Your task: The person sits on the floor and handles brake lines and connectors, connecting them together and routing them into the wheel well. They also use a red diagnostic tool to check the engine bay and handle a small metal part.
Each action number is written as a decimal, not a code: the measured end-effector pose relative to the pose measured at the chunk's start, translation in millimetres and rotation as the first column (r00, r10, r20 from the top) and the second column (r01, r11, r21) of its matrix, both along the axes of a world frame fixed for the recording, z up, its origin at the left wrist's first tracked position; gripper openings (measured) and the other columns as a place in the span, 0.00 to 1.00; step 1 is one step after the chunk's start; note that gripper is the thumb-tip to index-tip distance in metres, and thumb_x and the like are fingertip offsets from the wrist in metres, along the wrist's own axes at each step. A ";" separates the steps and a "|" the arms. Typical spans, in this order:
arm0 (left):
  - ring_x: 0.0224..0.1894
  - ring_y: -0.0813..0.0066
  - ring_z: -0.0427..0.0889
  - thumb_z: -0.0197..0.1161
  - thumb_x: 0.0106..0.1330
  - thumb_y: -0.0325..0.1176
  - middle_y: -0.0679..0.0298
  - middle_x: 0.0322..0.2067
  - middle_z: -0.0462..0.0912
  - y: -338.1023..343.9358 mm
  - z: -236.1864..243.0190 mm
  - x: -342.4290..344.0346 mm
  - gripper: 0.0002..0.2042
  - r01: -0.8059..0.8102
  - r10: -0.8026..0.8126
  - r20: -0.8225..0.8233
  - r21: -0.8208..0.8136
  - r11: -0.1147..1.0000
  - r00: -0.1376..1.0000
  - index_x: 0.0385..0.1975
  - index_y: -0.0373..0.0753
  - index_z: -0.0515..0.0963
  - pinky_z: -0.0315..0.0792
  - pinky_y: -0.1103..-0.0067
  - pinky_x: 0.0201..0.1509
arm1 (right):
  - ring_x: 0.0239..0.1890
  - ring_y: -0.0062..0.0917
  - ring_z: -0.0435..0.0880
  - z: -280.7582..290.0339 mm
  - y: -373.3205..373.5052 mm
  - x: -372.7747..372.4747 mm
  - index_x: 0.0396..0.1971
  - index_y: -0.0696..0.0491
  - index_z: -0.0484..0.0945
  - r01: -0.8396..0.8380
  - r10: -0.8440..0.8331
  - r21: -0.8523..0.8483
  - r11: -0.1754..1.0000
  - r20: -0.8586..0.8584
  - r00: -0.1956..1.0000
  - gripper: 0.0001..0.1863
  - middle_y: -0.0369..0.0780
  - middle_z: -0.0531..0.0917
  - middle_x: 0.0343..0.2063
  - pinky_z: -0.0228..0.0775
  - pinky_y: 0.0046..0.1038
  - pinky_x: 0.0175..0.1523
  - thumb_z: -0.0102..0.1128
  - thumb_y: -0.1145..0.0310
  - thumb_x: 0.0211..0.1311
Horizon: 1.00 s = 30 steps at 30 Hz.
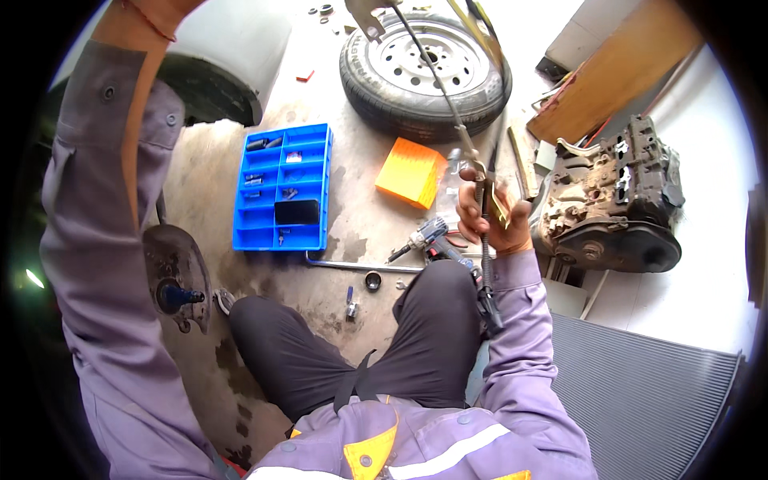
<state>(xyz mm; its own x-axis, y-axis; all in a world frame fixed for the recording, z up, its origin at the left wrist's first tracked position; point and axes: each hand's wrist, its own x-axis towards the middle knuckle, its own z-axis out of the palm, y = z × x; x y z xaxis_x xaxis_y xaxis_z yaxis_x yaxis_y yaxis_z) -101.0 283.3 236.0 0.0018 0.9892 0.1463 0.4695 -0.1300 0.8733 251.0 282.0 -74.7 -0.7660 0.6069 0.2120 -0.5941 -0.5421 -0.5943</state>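
Note:
My right hand [506, 228] is closed around a long dark cable [433, 68] with metal fittings. Below the fist, a spring-like sleeve [486, 268] on the cable hangs toward my thigh and ends in a black tip. Above, the cable slants up to the left past a flat metal bracket [368, 18] at the top edge. My left arm is raised high; only the base of my left hand [164, 11] shows, and its fingers lie beyond the picture's edge.
A wheel [360, 100] lies ahead. A blue compartment tray [240, 216] holds a phone and small parts. Nearby are an orange box [408, 172], a cordless impact wrench [428, 234] and a long bar [364, 265]. An engine block [616, 192] stands right; a brake disc and hub [178, 276] stands left.

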 end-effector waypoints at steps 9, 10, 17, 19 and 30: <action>0.27 0.72 0.80 0.57 0.65 0.49 0.57 0.26 0.79 3.2 105.7 22.8 0.22 0.066 -0.129 -0.588 -0.127 0.990 0.799 0.34 0.30 0.77 0.75 0.77 0.31 | 0.42 0.23 0.82 46.5 -18.2 34.2 0.54 0.59 0.77 -0.064 -0.185 0.277 0.959 0.777 0.602 0.17 0.38 0.83 0.35 0.73 0.27 0.52 0.58 0.71 0.67; 0.27 0.72 0.80 0.57 0.64 0.50 0.57 0.25 0.79 3.6 112.2 26.6 0.22 0.070 -0.141 -0.614 -0.139 0.988 0.777 0.33 0.30 0.77 0.75 0.77 0.31 | 0.42 0.23 0.82 42.8 -20.0 49.5 0.54 0.61 0.76 -0.018 -0.168 0.237 0.971 0.737 0.654 0.18 0.38 0.83 0.35 0.72 0.29 0.53 0.57 0.67 0.69; 0.24 0.72 0.79 0.57 0.63 0.54 0.58 0.22 0.78 -10.1 148.1 42.1 0.25 0.052 -0.179 -0.721 -0.195 0.979 0.669 0.28 0.32 0.78 0.74 0.78 0.29 | 0.22 0.19 0.73 39.6 -35.0 124.3 0.57 0.63 0.72 0.052 -0.097 0.090 0.995 0.606 0.790 0.27 0.36 0.75 0.22 0.77 0.30 0.36 0.56 0.55 0.71; 0.24 0.72 0.79 0.57 0.62 0.56 0.59 0.21 0.78 2.1 133.6 40.0 0.26 0.116 -0.216 -0.680 -0.191 0.975 0.700 0.26 0.33 0.78 0.73 0.78 0.29 | 0.23 0.16 0.77 43.8 -34.5 190.2 0.53 0.61 0.77 0.121 -0.259 0.230 0.966 0.811 0.525 0.23 0.35 0.81 0.24 0.73 0.23 0.33 0.57 0.56 0.70; 0.20 0.72 0.78 0.58 0.60 0.62 0.60 0.16 0.77 -45.4 162.6 49.4 0.30 0.058 -0.213 -0.688 -0.242 0.969 0.693 0.19 0.35 0.80 0.72 0.79 0.26 | 0.24 0.13 0.73 56.2 -3.1 290.1 0.31 0.55 0.81 0.318 -0.642 0.576 0.753 0.749 0.164 0.17 0.30 0.78 0.22 0.65 0.19 0.32 0.63 0.54 0.67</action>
